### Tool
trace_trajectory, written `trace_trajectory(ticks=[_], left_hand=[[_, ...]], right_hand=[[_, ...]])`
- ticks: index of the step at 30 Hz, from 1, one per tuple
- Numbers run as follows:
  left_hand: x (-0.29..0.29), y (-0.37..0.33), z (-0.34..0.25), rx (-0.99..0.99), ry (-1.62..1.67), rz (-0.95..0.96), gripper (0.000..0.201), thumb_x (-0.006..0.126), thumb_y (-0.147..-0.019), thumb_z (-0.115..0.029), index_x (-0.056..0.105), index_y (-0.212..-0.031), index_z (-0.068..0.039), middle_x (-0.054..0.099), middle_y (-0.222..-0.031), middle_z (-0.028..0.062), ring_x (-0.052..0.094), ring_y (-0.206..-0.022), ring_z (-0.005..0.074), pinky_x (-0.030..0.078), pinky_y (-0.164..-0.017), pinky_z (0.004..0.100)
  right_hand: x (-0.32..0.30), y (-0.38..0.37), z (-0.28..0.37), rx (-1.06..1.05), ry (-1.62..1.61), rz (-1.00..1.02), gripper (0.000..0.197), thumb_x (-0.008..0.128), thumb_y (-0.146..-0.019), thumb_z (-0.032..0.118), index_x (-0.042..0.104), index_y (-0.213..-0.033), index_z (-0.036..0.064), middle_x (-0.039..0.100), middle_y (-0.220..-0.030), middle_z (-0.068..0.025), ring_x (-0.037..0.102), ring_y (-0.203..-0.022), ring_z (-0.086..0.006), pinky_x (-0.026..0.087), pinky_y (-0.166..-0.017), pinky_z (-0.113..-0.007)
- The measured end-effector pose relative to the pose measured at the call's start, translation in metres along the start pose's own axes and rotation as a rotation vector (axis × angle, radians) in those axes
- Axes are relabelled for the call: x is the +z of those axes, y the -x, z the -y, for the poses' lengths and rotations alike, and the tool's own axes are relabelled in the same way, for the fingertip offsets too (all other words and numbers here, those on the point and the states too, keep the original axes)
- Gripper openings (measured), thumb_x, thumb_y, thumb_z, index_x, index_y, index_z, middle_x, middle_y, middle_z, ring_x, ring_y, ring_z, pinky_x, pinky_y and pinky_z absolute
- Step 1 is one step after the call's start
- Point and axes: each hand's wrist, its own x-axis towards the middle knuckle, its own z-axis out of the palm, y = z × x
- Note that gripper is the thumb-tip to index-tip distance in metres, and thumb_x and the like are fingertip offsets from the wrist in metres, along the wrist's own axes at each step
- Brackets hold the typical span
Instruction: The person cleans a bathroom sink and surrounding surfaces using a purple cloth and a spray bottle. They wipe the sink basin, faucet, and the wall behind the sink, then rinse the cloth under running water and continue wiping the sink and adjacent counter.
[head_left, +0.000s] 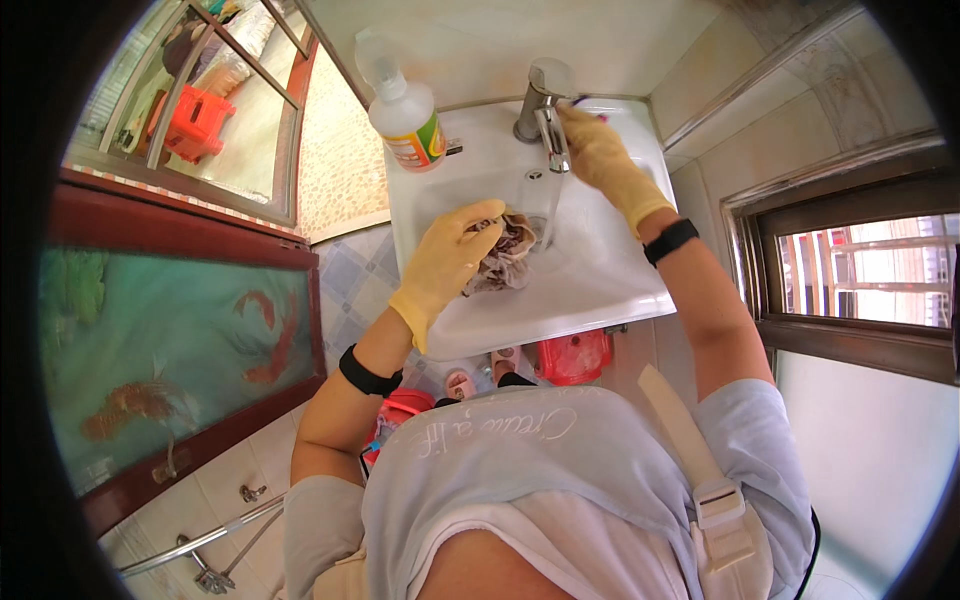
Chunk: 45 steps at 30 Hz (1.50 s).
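Observation:
My left hand [450,254], in a pale yellow rubber glove, grips a crumpled brown and whitish cloth [503,262] over the white sink [610,240]. Clear water seems to run from the chrome faucet [546,115] just beside the cloth. My right hand [603,157], gloved the same way, is at the faucet's right side. Its fingertips are partly hidden by the faucet, so whether they grip it is unclear. Small dark purple and pink bits show by those fingers, too small to name.
A white spray bottle [405,115] with an orange-green label stands on the sink's back left corner. Left is an open door with a fish-patterned panel [180,350]. Red plastic stools [575,357] sit below the sink; a window [865,270] is at right.

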Motion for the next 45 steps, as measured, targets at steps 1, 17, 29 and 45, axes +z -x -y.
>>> trace_trajectory(ticks=[1, 17, 29, 45], left_hand=[[-0.005, 0.005, 0.002, -0.016, -0.005, -0.012, 0.038, 0.059, -0.092, -0.019, 0.06, -0.122, 0.005, 0.066, -0.117, 0.0169, 0.064, -0.105, 0.0243, 0.047, -0.093, 0.0313], [-0.03, 0.04, 0.002, 0.144, -0.492, -0.185, 0.036, 0.063, -0.091, -0.02, 0.062, -0.124, -0.005, 0.062, -0.128, 0.0116, 0.055, -0.12, 0.0288, 0.041, -0.104, 0.0365], [0.026, -0.017, 0.003, 0.114, -0.291, -0.03, 0.051, 0.065, -0.085, -0.019, 0.054, -0.131, 0.002, 0.067, -0.108, 0.0212, 0.067, -0.094, 0.0264, 0.05, -0.084, 0.0325], [0.05, -0.052, -0.015, -0.177, 0.396, 0.097, 0.034, 0.055, -0.093, -0.014, 0.06, -0.125, -0.002, 0.064, -0.09, 0.0078, 0.063, -0.084, 0.0156, 0.051, -0.069, 0.03]], right_hand=[[-0.007, 0.009, 0.015, -0.055, -0.102, 0.111, 0.038, 0.057, -0.085, 0.008, 0.064, -0.122, 0.011, 0.061, -0.13, -0.0133, 0.062, -0.109, -0.0342, 0.05, -0.095, -0.04], [-0.041, 0.045, 0.053, 0.395, -0.294, 0.353, 0.035, 0.068, -0.081, 0.003, 0.065, -0.114, 0.016, 0.068, -0.112, -0.009, 0.066, -0.097, -0.029, 0.053, -0.088, -0.038], [-0.035, 0.066, 0.101, 1.216, -2.011, -0.007, 0.029, 0.057, -0.096, 0.029, 0.055, -0.115, 0.006, 0.066, -0.105, -0.0124, 0.067, -0.091, -0.0305, 0.055, -0.085, -0.053], [-0.035, 0.064, 0.099, 1.199, -2.197, 0.052, 0.048, 0.049, -0.098, 0.051, 0.058, -0.114, 0.0072, 0.06, -0.117, -0.0159, 0.059, -0.107, -0.0344, 0.044, -0.095, -0.064]])
